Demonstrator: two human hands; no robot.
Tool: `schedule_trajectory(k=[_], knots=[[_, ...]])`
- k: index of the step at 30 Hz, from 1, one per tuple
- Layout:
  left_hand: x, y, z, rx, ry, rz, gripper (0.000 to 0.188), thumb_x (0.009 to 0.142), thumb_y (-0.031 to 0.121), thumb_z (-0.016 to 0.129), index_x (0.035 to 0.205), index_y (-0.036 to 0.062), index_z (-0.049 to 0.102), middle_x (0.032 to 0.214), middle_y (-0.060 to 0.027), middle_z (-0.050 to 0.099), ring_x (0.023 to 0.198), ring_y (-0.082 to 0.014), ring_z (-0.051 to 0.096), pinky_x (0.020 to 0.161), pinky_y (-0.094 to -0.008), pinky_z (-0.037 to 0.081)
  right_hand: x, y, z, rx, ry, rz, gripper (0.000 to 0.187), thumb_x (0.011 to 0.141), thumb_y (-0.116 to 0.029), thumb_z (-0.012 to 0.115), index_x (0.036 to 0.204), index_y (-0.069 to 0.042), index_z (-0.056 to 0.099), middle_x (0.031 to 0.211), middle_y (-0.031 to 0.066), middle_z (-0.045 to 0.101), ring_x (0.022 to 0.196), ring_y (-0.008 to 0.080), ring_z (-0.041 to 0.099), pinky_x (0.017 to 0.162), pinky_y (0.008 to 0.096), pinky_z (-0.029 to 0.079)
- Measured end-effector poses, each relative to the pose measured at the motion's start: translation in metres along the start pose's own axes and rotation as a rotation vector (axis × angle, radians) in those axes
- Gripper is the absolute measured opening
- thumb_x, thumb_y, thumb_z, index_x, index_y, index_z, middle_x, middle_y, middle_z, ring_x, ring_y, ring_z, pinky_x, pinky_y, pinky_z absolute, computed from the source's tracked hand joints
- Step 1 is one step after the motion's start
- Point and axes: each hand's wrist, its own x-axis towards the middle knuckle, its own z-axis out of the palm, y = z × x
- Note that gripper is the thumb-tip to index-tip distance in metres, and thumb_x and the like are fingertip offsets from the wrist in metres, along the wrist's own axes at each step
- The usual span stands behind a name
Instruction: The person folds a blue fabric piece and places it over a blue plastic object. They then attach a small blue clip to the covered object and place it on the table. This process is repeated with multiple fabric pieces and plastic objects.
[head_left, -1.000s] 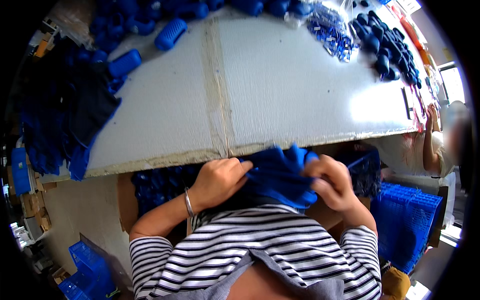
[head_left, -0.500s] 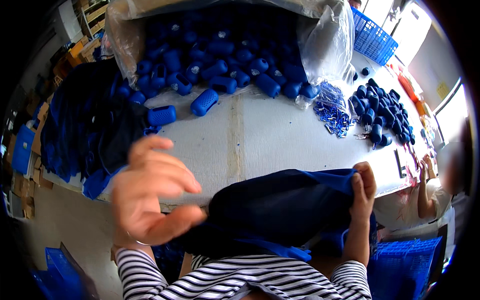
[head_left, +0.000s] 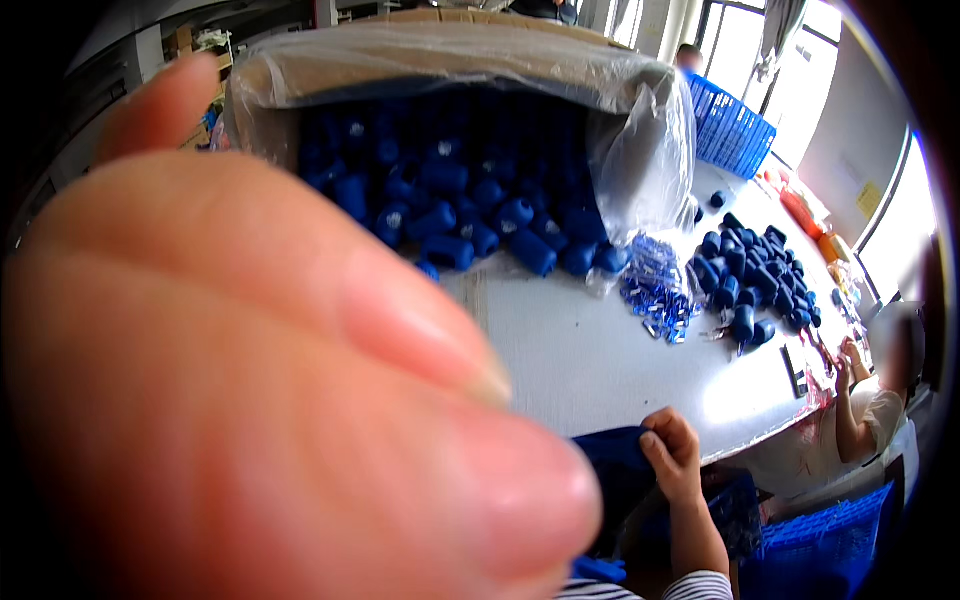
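My left hand [head_left: 300,380] is very close and large, covering the left and lower middle of the head view. Its thumb and one finger point right, near each other, while another finger stands apart at the upper left; I see nothing held. Farther down, my right hand [head_left: 673,455] pinches the upper edge of a dark blue cloth [head_left: 612,468] between thumb and fingers, just off the table's near edge. Most of that cloth is hidden behind my left hand.
A plastic-lined carton [head_left: 450,55] full of blue slotted cylindrical cases [head_left: 445,175] lies on the white table [head_left: 570,350]. Blue-and-metal clips [head_left: 660,300] and dark blue cylinders [head_left: 755,270] are heaped at right. Blue baskets [head_left: 735,125] stand beyond; a person [head_left: 865,400] sits right.
My left hand has come up close, hiding the dark cloth pile and much of the table. The view has tilted upward. My right hand still grips the cloth.
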Motion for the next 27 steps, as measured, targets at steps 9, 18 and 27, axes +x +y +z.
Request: schedule_trajectory(k=[9,18,27], knots=[[-0.008,0.001,0.003,-0.037,-0.081,-0.076,0.026,0.085,0.034,0.053,0.092,0.0096,0.048,0.09,-0.0121,0.059,0.079,-0.0216,0.057,0.085,-0.0401,0.042,0.001,0.018,0.002,-0.05,0.034,-0.029,0.004,0.085,-0.002,0.055,0.084,-0.001,0.051,0.073,-0.0043,0.044,0.065,0.002,0.037,0.057,0.0162,0.03],[-0.077,-0.03,0.049,-0.322,-0.37,-0.472,0.033,0.081,0.017,0.062,0.11,0.0064,0.051,0.104,-0.0119,0.06,0.096,-0.0235,0.057,0.088,-0.0319,0.042,0.012,-0.001,-0.004,0.085,0.001,-0.011,0.015,0.092,-0.019,0.049,0.1,-0.007,0.049,0.081,-0.0064,0.041,0.074,0.0003,0.035,0.067,0.0142,0.028],[-0.16,-0.028,0.021,-0.802,-0.612,-1.521,0.019,0.083,0.011,0.056,0.099,0.0015,0.056,0.089,-0.0016,0.057,0.082,-0.0077,0.054,0.073,-0.0222,0.044,0.031,-0.047,-0.079,-0.04,0.191,-0.342,0.019,0.094,-0.016,0.043,0.107,-0.004,0.05,0.102,0.0178,0.061,0.089,0.0178,0.06,0.079,0.0261,0.049]])
